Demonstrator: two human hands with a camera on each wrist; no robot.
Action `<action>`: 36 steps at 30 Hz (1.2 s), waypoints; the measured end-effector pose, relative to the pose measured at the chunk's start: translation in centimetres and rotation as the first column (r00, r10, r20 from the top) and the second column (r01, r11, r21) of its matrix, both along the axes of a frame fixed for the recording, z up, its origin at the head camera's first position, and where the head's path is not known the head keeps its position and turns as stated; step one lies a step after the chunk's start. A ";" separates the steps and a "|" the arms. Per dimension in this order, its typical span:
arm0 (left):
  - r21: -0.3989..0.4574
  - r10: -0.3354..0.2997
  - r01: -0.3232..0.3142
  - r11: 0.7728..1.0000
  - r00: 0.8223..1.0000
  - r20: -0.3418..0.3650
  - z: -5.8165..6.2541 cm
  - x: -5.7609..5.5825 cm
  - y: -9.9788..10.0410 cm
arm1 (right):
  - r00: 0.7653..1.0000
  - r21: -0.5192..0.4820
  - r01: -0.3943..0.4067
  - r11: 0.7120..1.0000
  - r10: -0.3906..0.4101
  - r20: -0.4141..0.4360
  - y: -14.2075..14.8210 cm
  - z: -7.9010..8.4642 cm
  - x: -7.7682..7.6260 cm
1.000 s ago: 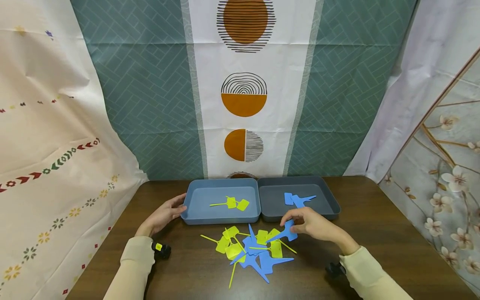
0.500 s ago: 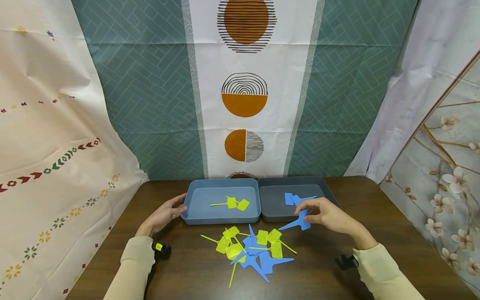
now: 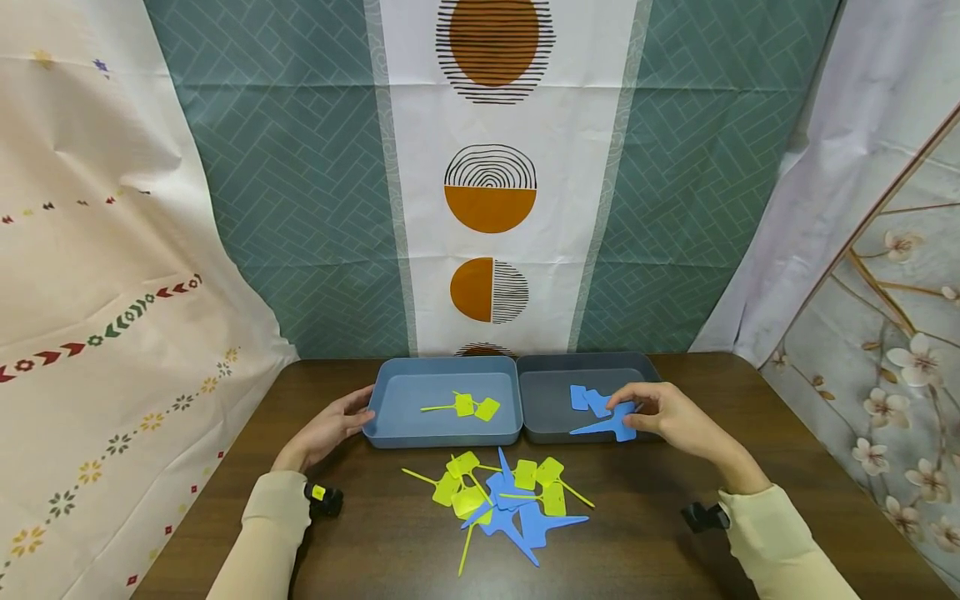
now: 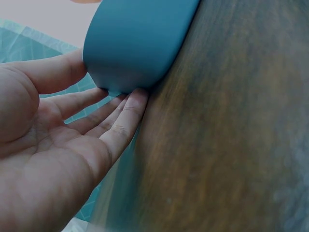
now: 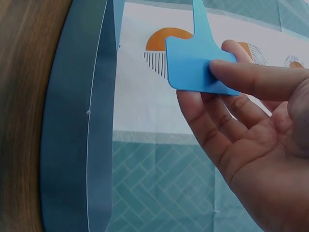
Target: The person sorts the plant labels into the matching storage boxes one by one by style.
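Observation:
My right hand pinches a blue T-shaped plant label by its wide head, thumb on one face and fingers behind. In the head view the label overlaps the front wall of the dark grey tray; the right wrist view shows it beside the tray rim. Inside that tray lie blue labels, partly hidden by the hand. My left hand touches the left end of the blue-grey tray, its fingers nearly straight against the outer wall. Yellow plant labels lie in this tray.
In front of the trays a loose pile mixes several yellow labels and blue labels on the brown wooden table. The two trays stand side by side at the back edge, before a patterned curtain.
My right hand has carried the blue label from beside the pile up and to the right, to the dark tray. The left hand stays against the blue-grey tray.

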State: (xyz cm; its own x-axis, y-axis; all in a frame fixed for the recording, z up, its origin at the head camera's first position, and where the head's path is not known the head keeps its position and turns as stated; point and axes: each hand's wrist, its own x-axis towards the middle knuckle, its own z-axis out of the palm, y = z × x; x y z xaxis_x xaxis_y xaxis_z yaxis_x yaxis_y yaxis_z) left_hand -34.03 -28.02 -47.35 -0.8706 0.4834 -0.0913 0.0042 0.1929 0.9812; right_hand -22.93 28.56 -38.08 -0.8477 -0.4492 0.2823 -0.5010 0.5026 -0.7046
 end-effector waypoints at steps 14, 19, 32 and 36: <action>0.008 0.001 -0.001 1.000 1.000 -0.001 -0.2 0.2 -0.2 | 0.998 -0.043 0.059 0.997 -0.060 -0.030 0.3 -0.1 -1.1; 0.005 0.001 -0.001 1.000 1.000 -0.006 -0.1 0.1 -0.2 | 0.997 -0.049 0.073 0.996 -0.073 -0.001 0.4 -0.1 -2.5; 0.002 -0.005 0.005 1.000 1.000 0.002 0.0 0.2 -0.1 | 0.993 0.049 0.078 0.996 -0.082 0.088 0.7 1.6 -6.1; 0.008 -0.011 0.011 1.000 1.000 -0.005 -0.1 0.1 -0.2 | 0.993 0.057 0.072 0.996 -0.077 0.088 0.7 2.3 -7.5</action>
